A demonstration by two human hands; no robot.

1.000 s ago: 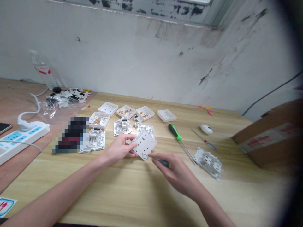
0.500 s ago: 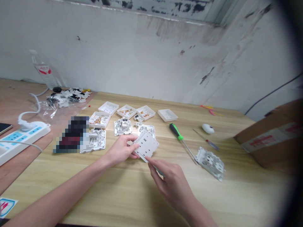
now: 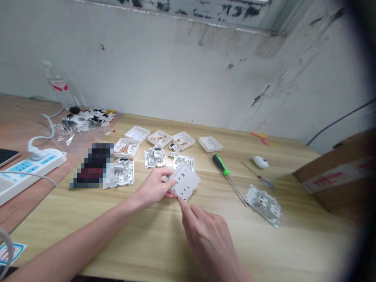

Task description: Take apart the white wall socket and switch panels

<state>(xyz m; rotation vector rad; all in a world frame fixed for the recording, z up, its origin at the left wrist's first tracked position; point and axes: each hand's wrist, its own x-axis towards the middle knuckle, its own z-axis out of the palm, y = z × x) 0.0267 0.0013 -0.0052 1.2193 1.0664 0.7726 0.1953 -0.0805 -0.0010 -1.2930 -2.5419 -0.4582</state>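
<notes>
My left hand (image 3: 157, 185) pinches a flat white plastic socket plate (image 3: 185, 183) by its left edge, thumb on top and fingers beneath. The plate is tilted, and small rectangular slots show in its face. At its lower edge, my right hand (image 3: 202, 225) is closed, with the index fingertip touching or very near the plate's lower left corner. What the right hand grips is mostly hidden; a thin dark tip seems to lie by the fingertip. Just behind the plate lies an opened white socket part (image 3: 184, 161). More such parts (image 3: 155, 157) lie to the left.
White trays (image 3: 183, 140) with brassy pieces stand toward the wall. A green-black screwdriver (image 3: 222, 166), a thin screwdriver (image 3: 264, 181), a white oval object (image 3: 260, 162) and a socket assembly (image 3: 264, 204) lie right, before a cardboard box (image 3: 337, 176). A power strip (image 3: 32, 172) lies left.
My right hand has shifted slightly left along the plate's lower edge and turned, so the bluish-green thing seen under it is now hidden. The left hand still holds the plate; the view has shifted slightly.
</notes>
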